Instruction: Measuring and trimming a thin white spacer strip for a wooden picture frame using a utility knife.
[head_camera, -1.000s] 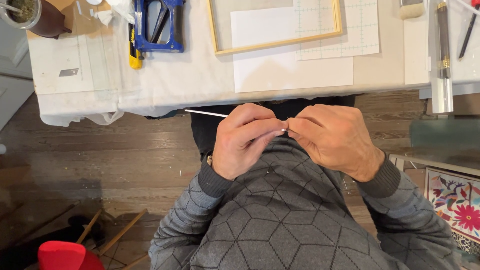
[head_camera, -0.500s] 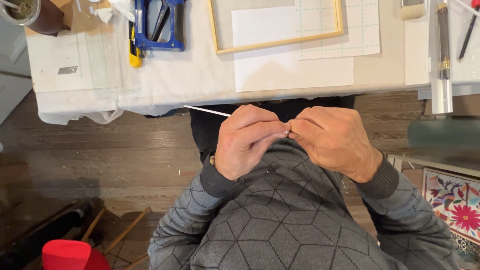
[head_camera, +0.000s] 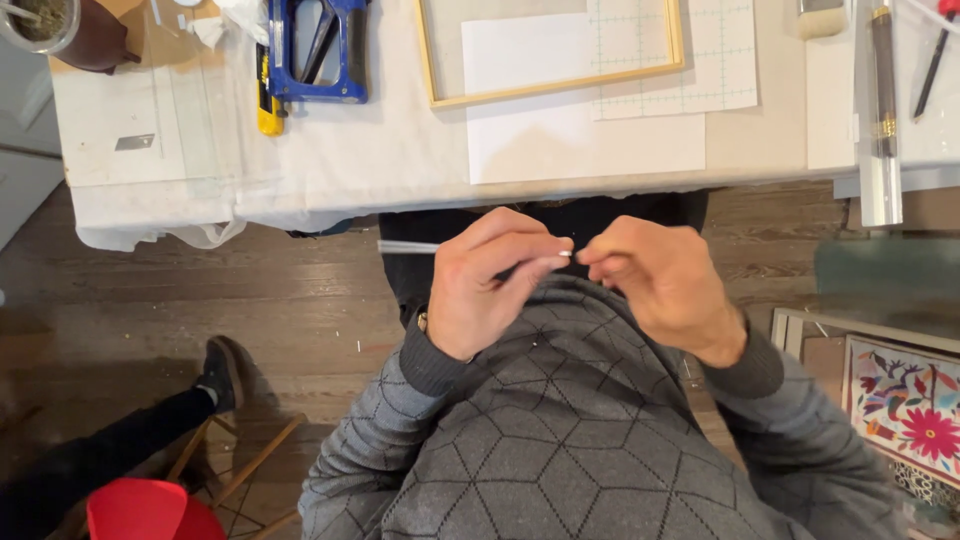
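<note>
1. No packages, signs or screens are showing anywhere; only 1 small grey rectangular label (head_camera: 133, 143) is lying flat on the white table covering (head_camera: 350, 170), at its left end.

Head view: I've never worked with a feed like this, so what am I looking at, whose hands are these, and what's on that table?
There is no machine here. The single picture comes from a camera worn on a person's head, looking straight down, so the grey patterned sweater at the bottom is the wearer's own chest and arms.

The left hand pinches a thin white rod, which sticks out to the left of its fingers. The right hand has its fingertips at the rod's other end, close to the body and in front of the table edge.

On the white-covered table lie a light wooden frame, a white sheet of paper, a gridded mat, a blue tool beside a yellow utility knife, and a clear ruler.

At lower left, another person's leg and dark shoe rest on the wooden floor.
</note>
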